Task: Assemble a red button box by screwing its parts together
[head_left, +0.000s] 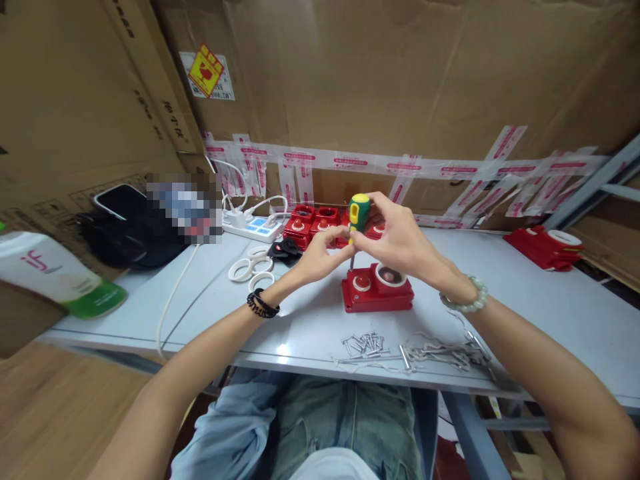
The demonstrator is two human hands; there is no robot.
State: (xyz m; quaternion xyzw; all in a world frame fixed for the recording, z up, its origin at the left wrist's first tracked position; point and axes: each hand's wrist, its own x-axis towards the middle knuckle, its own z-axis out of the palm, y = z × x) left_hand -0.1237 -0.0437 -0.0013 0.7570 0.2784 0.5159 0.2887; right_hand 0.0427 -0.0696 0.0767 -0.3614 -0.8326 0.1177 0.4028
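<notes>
A green and yellow screwdriver [359, 213] stands upright, its shaft pointing down at the back left corner of a red box [379, 297]. This box carries a small red knob with a white ring and a larger round part with a white rim. My right hand [395, 233] grips the screwdriver's handle from the right. My left hand [327, 252] comes from the left, its fingers closed at the lower end of the handle. The screwdriver's tip is too small to make out. Loose screws [367, 344] lie in front of the box.
Several red boxes [299, 227] line the back by a white power strip [257, 228]. White rings [241, 270] lie at left. Metal rods with strings [440, 355] are near the front edge. More red parts [544, 247] sit at right, a green-white pouch [65, 273] at far left.
</notes>
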